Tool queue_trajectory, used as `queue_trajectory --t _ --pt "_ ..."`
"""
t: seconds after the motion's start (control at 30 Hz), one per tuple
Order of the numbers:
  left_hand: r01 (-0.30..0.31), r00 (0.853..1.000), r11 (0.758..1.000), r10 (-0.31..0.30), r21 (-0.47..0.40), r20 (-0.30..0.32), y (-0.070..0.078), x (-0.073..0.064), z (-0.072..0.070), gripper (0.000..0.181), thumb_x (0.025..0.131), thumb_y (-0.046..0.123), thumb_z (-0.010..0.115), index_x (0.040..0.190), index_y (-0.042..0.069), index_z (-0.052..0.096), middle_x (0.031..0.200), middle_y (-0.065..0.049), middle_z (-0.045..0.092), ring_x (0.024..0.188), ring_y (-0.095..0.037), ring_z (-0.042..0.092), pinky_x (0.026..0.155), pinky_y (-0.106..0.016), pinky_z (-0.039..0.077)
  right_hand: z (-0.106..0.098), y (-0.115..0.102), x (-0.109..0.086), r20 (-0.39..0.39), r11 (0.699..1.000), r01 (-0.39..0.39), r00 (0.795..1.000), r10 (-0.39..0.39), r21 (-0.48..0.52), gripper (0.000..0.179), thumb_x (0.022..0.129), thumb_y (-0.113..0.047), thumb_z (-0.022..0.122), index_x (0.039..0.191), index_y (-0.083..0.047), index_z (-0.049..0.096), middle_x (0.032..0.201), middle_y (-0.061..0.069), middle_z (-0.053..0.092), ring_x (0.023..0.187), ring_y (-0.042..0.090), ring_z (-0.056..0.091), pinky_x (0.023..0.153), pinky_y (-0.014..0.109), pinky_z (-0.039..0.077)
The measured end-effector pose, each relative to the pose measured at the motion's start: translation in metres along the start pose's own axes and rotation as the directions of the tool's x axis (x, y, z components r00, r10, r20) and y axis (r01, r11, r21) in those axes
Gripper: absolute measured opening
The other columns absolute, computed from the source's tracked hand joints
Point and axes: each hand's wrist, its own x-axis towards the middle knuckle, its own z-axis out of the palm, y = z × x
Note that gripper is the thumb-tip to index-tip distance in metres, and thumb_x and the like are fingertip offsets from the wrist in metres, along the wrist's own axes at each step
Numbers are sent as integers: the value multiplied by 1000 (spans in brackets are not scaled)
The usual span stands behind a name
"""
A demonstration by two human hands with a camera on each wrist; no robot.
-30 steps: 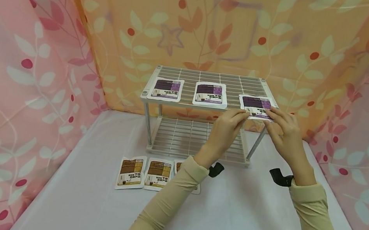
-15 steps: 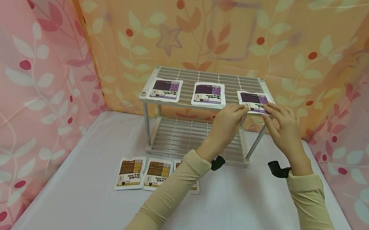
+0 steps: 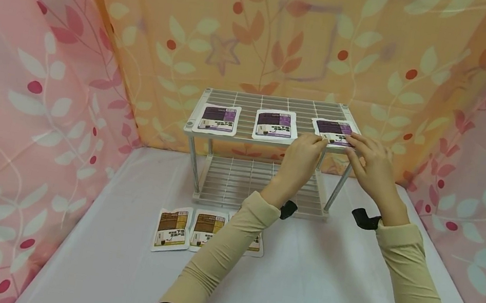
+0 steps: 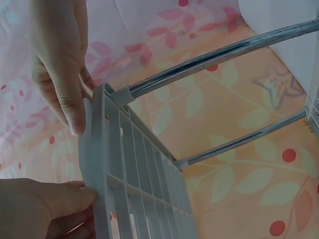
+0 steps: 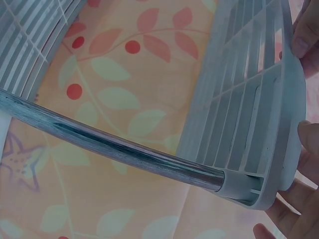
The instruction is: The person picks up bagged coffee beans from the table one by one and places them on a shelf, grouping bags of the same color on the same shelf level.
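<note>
A flat white pouch with a purple label [image 3: 330,127] lies at the front right of the upper shelf of the white wire rack [image 3: 278,102]. My left hand [image 3: 298,163] pinches its near left corner. At its near right side, my right hand [image 3: 373,167] grips it, with fingertips over the label and the thumb at the front edge. From below, the wrist views show the left thumb [image 4: 87,197] and right thumb [image 5: 307,133] against the pouch's edge by the shelf rim. Two similar purple pouches, one in the middle [image 3: 275,125] and one at left [image 3: 217,119], lie in the same row.
Brown-labelled pouches, at left [image 3: 172,229] and beside it [image 3: 206,229], lie on the white tabletop [image 3: 299,283] before the rack. A third is partly hidden by my left sleeve [image 3: 224,252]. The lower shelf [image 3: 238,182] sits between metal posts [image 3: 194,163]; patterned cloth surrounds the table.
Both hands have moved the right purple pouch slightly back and left on the upper shelf, roughly level with the other two. Most of that shift came before the half-second-old frame.
</note>
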Motion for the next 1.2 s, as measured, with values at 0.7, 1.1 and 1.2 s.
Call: queue_trajectory --t 0.7,1.1,1.2 --pt "-51 993 997 44 -65 -111 -1 -9 5 25 92 13 56 115 9 66 115 -4 64 106 -14 58 97 -19 41 9 -1 -5 -41 1000 7 999 -7 -2 39 93 -20 55 129 -4 54 138 18 46 131 33 34 112 55 5" --pt "-122 976 980 89 -159 -199 -3 -20 8 28 92 11 53 117 8 64 118 -6 63 112 -17 56 106 -33 36 17 -8 -17 -152 998 49 988 -42 41 37 91 -18 57 125 -5 57 137 18 47 133 33 33 113 53 4" --pt "-124 973 975 84 -183 -213 -2 -24 9 28 91 11 53 117 10 64 119 -5 62 114 -17 55 108 -35 34 19 -11 -21 -195 995 64 980 -47 80 36 92 -21 57 124 -5 58 136 17 47 133 33 33 112 54 5"
